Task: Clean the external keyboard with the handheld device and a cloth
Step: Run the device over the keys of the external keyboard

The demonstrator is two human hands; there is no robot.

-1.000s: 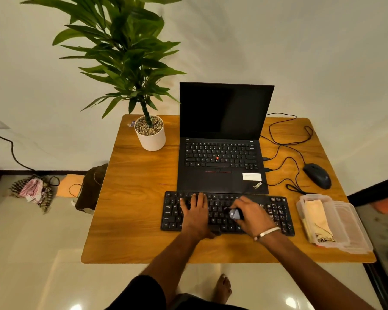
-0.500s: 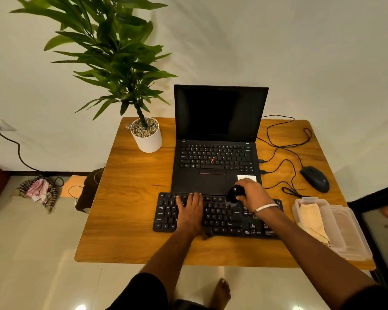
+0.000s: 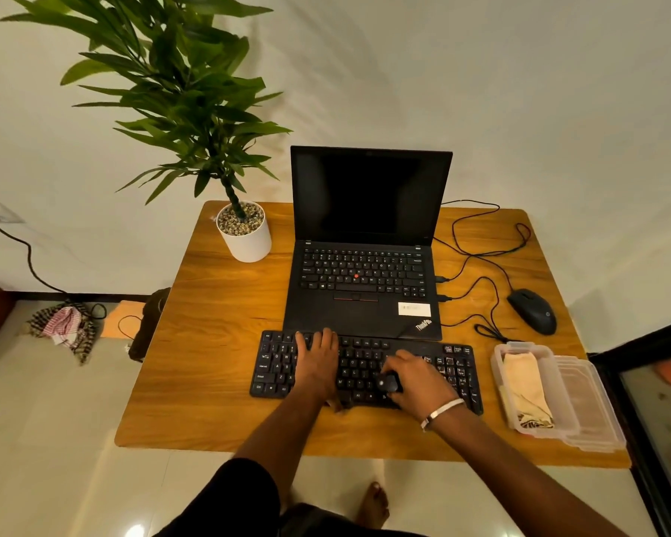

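Observation:
The black external keyboard (image 3: 276, 366) lies on the wooden table (image 3: 210, 374) in front of the laptop. My left hand (image 3: 318, 362) rests flat on its left half, fingers straight. My right hand (image 3: 417, 381) grips a small dark handheld device (image 3: 389, 382) and holds it down on the keys near the keyboard's middle, by the front rows. A pale yellow cloth (image 3: 523, 385) lies folded in a clear plastic box (image 3: 535, 430) at the right end of the table.
An open black laptop (image 3: 365, 242) stands behind the keyboard. A potted plant (image 3: 245, 234) is at the back left. A black mouse (image 3: 532, 310) and its cables (image 3: 477, 257) lie at the back right. The box's lid (image 3: 593, 408) lies beside it.
My right hand moved the device from the keyboard's front rows up to its back edge, then back down to the front middle keys. The left hand stayed flat on the left half.

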